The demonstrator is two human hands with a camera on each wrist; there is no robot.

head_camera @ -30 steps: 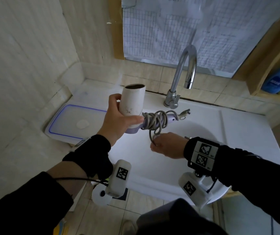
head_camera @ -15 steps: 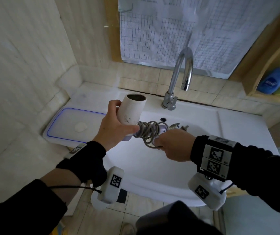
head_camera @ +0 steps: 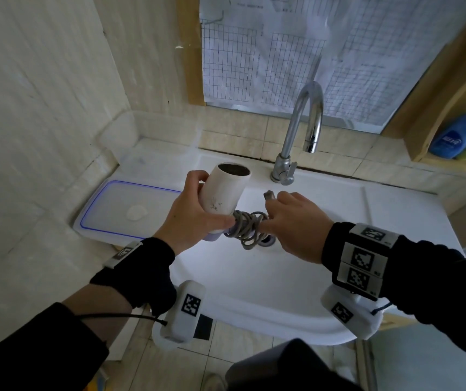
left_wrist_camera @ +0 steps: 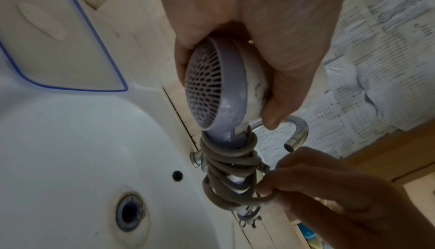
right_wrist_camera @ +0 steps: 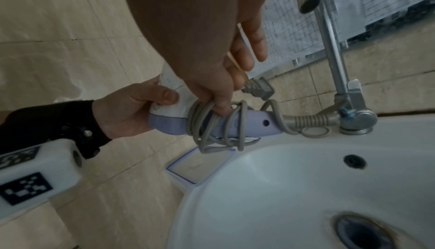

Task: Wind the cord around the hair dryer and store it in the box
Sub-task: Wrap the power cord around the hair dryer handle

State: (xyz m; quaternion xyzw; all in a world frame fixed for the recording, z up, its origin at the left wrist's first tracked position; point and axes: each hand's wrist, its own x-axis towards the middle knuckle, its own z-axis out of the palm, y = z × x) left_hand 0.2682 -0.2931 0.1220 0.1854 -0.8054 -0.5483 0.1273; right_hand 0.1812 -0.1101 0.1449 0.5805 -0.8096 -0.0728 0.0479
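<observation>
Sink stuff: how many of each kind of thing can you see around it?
Hair dryer: 1
Cord: 1
Plug: 1
Box lid: 1
Tap: 1
Blue bottle: 1
Hands: 2, left hand, right hand
Total: 8

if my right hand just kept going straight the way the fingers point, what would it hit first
Probably the hair dryer barrel. The right hand points leftward along the cord wound on the handle, fingers already on the coils, and the left hand grips the barrel just beyond. Depth is uncertain.
</observation>
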